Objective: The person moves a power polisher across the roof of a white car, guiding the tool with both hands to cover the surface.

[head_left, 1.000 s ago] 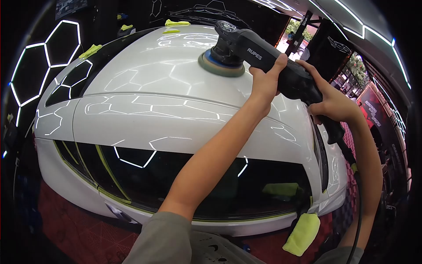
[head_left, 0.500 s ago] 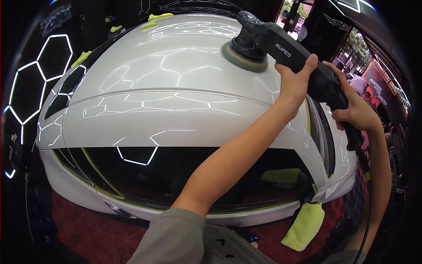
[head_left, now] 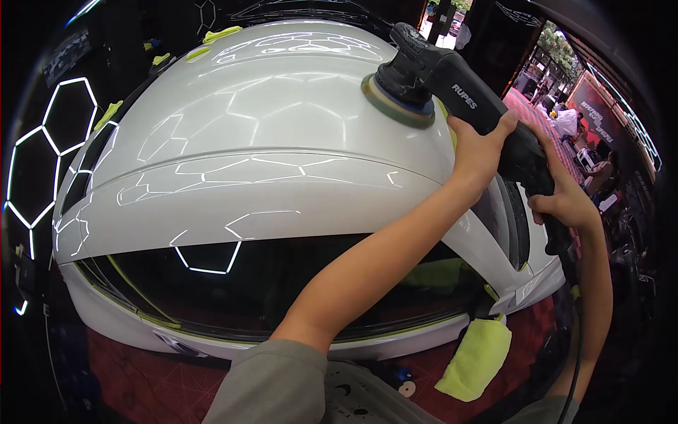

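Both hands are closed on a black RUPES car polisher (head_left: pixel 462 88). My left hand (head_left: pixel 484 152) wraps round the body behind the head, with the thumb up along its side. Farther back, my right hand (head_left: pixel 568 194) grips the rear handle. The round foam pad (head_left: pixel 399 109), greenish at its lower edge, rests on the glossy white car roof (head_left: pixel 247 127) near its right edge. A power cord (head_left: pixel 579 332) hangs down from the rear of the polisher past my right forearm.
A yellow-green cloth (head_left: pixel 474 359) covers the side mirror area. Several more cloths, one a yellow cloth (head_left: pixel 222 34), lie along the car's far side. Yellow tape edges the dark side window (head_left: pixel 233 297). Hexagonal lights (head_left: pixel 53 159) line the left wall. A person (head_left: pixel 600 173) is in the background at right.
The polisher has moved a little to the right across the roof, towards the windshield edge, with both hands still gripping it. The camera view has turned slightly right.
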`<state>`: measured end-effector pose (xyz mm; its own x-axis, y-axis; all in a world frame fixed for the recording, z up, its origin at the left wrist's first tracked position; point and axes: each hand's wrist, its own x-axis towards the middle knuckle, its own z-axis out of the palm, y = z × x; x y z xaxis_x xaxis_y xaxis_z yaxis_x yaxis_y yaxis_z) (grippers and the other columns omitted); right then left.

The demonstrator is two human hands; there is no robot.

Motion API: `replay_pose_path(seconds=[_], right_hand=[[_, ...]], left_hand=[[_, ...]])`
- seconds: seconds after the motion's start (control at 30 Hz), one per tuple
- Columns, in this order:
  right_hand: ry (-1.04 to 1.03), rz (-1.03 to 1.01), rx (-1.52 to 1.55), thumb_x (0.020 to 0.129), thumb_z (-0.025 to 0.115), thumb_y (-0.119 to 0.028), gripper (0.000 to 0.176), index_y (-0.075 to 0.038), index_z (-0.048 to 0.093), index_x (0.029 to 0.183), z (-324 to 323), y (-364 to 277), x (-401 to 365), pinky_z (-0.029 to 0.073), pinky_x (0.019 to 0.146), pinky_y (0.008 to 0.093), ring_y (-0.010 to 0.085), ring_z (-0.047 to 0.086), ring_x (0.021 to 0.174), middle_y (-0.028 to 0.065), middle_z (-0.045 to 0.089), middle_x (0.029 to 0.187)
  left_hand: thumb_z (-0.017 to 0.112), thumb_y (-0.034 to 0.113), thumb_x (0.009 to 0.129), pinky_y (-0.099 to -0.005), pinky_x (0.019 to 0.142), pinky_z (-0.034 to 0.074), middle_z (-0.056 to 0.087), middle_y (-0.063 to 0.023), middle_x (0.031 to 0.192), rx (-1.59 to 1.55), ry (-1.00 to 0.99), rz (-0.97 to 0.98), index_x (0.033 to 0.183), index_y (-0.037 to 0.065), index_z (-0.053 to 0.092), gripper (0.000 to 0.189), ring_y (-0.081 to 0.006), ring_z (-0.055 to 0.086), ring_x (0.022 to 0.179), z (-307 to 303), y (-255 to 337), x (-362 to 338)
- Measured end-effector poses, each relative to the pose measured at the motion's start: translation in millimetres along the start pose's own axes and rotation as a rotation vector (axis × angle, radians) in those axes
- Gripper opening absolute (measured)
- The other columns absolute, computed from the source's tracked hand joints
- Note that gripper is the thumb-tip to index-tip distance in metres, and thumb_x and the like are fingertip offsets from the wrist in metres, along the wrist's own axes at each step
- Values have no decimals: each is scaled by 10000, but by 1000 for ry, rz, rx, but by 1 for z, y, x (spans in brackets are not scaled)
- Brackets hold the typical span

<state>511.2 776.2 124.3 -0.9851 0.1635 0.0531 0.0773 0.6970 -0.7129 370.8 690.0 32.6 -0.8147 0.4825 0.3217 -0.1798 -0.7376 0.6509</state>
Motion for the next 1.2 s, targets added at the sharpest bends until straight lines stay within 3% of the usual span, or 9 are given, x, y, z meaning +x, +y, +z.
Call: replay_pose_path(seconds=[0.03, 0.17, 0.2, 0.5, 0.67, 1.0, 1.07, 1.2], right_hand=[[11, 20, -2, 618, 565, 85, 1093, -183, 172, 1602, -2, 7, -3, 541, 499, 277, 165, 626, 546, 206, 505, 1353], [63, 14, 53, 596, 584, 53, 1133, -178, 140, 1612, -13, 41, -16, 521, 477, 289, 170, 602, 519, 214, 481, 1379], [35, 6, 79, 624, 579, 94, 1110, -187, 146, 1607, -16, 45, -18, 550, 512, 294, 176, 653, 625, 207, 454, 1407], [87, 52, 107, 613, 601, 97, 1139, -175, 126, 1612, -21, 92, -51, 560, 543, 320, 209, 647, 681, 213, 429, 1418], [92, 72, 154, 620, 588, 93, 1135, -181, 113, 1615, -26, 108, -48, 545, 529, 325, 207, 631, 586, 212, 514, 1316], [107, 15, 110, 630, 612, 89, 1129, -181, 129, 1613, -33, 112, 2, 542, 538, 325, 212, 645, 582, 224, 506, 1330], [107, 48, 110, 628, 614, 93, 1131, -177, 130, 1613, -33, 105, 11, 543, 538, 327, 217, 647, 585, 222, 503, 1337], [63, 30, 96, 624, 618, 96, 1134, -174, 133, 1613, -39, 89, 23, 544, 540, 327, 209, 649, 601, 210, 505, 1342]], left_hand=[[815, 459, 827, -329, 1024, 471, 502, -189, 1263, -3, -4, -8, 1374, -48, 231, 947, -243, 563, 1192, 4, -4, -2], [816, 406, 834, -335, 1020, 477, 505, -184, 1260, 47, 15, -49, 1372, -55, 228, 921, -232, 564, 1189, 20, -22, -10], [815, 384, 840, -335, 1015, 480, 505, -183, 1260, 12, -6, -43, 1375, -54, 224, 910, -229, 566, 1183, 20, -29, -9], [803, 325, 865, -335, 970, 515, 513, -194, 1261, 81, -42, -76, 1425, -56, 170, 927, -241, 585, 1151, 38, -75, -26], [810, 379, 816, -379, 925, 543, 619, -272, 1203, 155, 51, -49, 1436, -76, 170, 1000, -337, 668, 1074, 46, -99, -15], [806, 343, 788, -408, 949, 527, 638, -263, 1198, 212, 173, -25, 1414, -47, 256, 920, -362, 675, 1072, 45, -107, 41], [791, 372, 805, -374, 996, 489, 595, -223, 1257, 216, 190, -111, 1382, -39, 351, 834, -301, 624, 1144, 43, -94, 45], [787, 398, 804, -375, 995, 489, 591, -230, 1269, 239, 212, -60, 1368, -44, 362, 834, -303, 625, 1143, 35, -79, 51]])
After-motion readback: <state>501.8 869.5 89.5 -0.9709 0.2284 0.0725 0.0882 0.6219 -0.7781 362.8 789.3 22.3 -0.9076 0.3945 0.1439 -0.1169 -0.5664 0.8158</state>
